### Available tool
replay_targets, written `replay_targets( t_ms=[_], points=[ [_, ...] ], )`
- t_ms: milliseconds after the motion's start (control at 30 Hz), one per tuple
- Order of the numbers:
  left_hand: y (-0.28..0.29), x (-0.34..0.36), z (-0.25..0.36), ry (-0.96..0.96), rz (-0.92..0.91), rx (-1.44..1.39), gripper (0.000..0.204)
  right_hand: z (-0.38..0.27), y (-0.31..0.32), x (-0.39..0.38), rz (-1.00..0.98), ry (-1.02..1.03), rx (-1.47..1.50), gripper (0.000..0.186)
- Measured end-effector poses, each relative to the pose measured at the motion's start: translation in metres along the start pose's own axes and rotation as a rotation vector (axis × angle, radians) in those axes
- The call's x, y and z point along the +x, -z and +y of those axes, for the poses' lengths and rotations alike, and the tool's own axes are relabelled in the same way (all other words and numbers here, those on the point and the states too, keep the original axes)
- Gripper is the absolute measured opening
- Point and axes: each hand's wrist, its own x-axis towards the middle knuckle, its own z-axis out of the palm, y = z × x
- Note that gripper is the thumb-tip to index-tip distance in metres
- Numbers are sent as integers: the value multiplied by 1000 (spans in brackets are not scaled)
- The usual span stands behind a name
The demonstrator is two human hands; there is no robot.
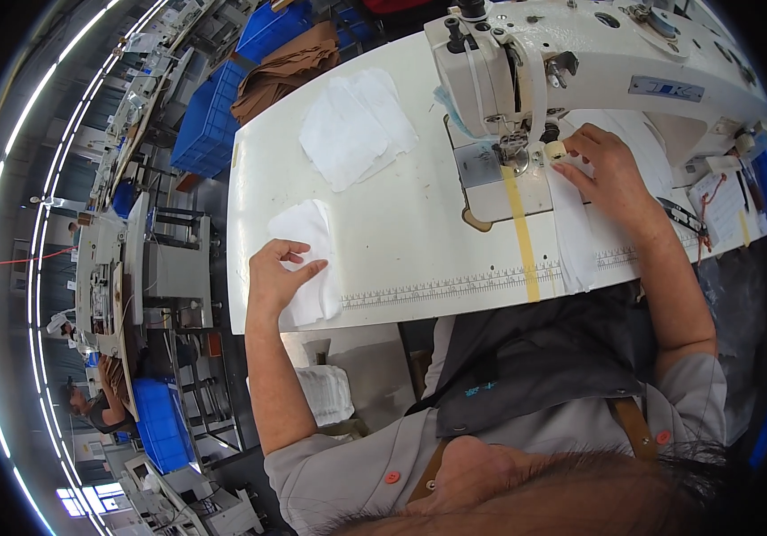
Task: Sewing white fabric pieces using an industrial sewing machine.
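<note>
My left hand (278, 275) rests on a small stack of white fabric pieces (312, 223) at the left of the table, thumb and forefinger apart. Close to the needle area of a white sewing machine (482, 80) is my right hand (611, 170). Its bent fingers reach to a small cream-coloured knob (555, 151), and its thumb lies over a white fabric strip (573, 237). There is a gap between thumb and fingers. From beside the presser foot (516, 159) the strip runs toward the table's front edge.
More white fabric pieces (357, 125) lie farther back on the table (401, 241). Yellow tape (522, 237) crosses a printed ruler. Black-handled snips (680, 214) lie at right. Blue crates (209, 125) and brown fabric (285, 71) stand beyond the left edge; a distant person (107, 406) sits among machines.
</note>
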Motion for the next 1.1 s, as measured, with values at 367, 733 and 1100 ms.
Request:
replay_targets(
  t_ms=[367,733,1100],
  points=[
    [-4,0,-56,355,67,-504,17,-8,19,-24,-82,-14,-19,18],
    [66,10,-1,-348,570,-1260,15,-69,26,-32,-184,373,54,29],
    [-38,-8,168,-421,127,-704,11,-46,34,-49,-159,242,56,23]
  ],
)
